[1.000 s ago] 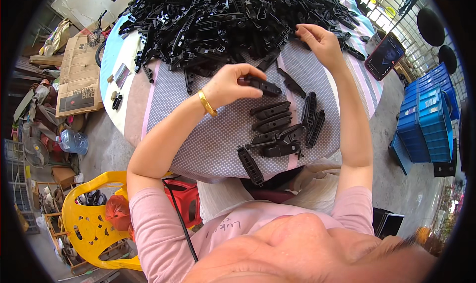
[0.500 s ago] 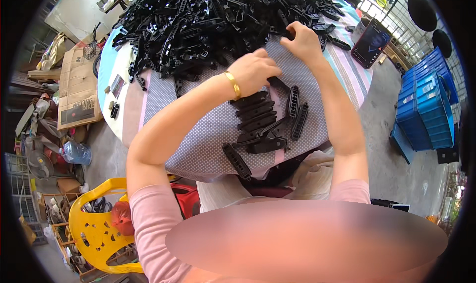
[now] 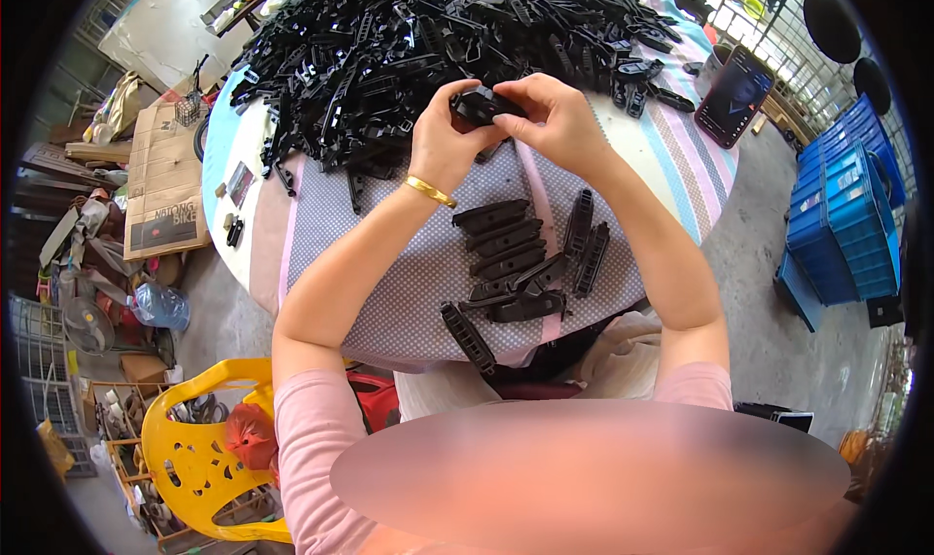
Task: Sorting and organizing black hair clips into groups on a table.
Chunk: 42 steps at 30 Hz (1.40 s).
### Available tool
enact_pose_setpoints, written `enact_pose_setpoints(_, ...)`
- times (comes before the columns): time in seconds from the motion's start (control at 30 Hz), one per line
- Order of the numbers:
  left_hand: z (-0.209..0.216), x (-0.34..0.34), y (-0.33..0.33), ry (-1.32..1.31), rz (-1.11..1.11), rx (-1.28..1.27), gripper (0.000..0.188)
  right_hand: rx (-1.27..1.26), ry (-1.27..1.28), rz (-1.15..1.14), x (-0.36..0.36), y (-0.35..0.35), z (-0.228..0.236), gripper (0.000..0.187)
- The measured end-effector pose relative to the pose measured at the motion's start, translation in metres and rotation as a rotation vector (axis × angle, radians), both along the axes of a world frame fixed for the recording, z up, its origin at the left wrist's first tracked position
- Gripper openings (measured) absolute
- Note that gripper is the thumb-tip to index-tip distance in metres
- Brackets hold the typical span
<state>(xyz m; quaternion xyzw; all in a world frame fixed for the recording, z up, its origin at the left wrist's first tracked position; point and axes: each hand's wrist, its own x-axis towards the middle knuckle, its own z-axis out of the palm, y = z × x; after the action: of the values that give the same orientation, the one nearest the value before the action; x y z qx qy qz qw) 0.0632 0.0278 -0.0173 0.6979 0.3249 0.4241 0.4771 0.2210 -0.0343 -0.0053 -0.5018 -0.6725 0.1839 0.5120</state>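
Note:
At the near edge of a big heap of black plastic parts [image 3: 389, 59], both my hands hold a black plastic part [image 3: 481, 104] between them. My left hand [image 3: 446, 139], a gold bracelet on its wrist, grips the part's left end with thumb and fingers. On its right end, the thumb and fingers of my right hand [image 3: 559, 122] are closed. Below my hands, a stack of long black plastic parts [image 3: 501, 239] lies on the cloth. Slotted black strips [image 3: 588, 244] rest to its right, and another slotted strip [image 3: 467, 336] lies nearer me.
A patterned cloth covers the round table [image 3: 389, 273]. At the right, a phone [image 3: 736, 96] leans upright by a cup. Blue crates [image 3: 842, 224] stand on the floor to the right. A yellow chair [image 3: 204, 467] with a red bag [image 3: 251, 436] is at the lower left.
My left hand has moved up from above the stack, and my right hand has come left from the heap's edge. They now meet on one black plastic part.

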Motion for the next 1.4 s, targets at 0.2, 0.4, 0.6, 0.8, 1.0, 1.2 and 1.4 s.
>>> enact_pose_setpoints(0.2,-0.002,-0.01,0.006,0.136,0.145,0.159,0.046,0.158,-0.128,0.048,-0.005,-0.001,0.003,0.032)
enact_pose_setpoints(0.4,0.0,-0.014,-0.001,0.09,0.037,0.077,0.045,0.205,-0.248,-0.071,-0.013,-0.005,0.0,0.033)
enact_pose_setpoints(0.6,0.013,-0.02,-0.004,-0.145,-0.108,-0.138,0.041,0.202,-0.303,-0.133,-0.012,-0.006,0.001,0.037)
enact_pose_setpoints(0.8,0.02,-0.021,-0.001,-0.062,-0.176,0.01,0.031,0.035,0.007,-0.058,0.001,0.003,-0.001,0.044)
enact_pose_setpoints(1.0,0.025,-0.022,-0.003,0.044,-0.188,0.163,0.031,-0.146,0.009,0.061,0.004,-0.004,0.008,0.035)
enact_pose_setpoints(1.2,0.033,-0.027,-0.003,-0.088,-0.311,-0.144,0.03,-0.238,-0.12,0.035,0.003,-0.01,0.02,0.032)
enact_pose_setpoints(1.4,0.018,-0.019,-0.006,0.341,-0.737,-0.059,0.036,-0.071,-0.126,-0.434,0.09,0.01,0.005,0.045)
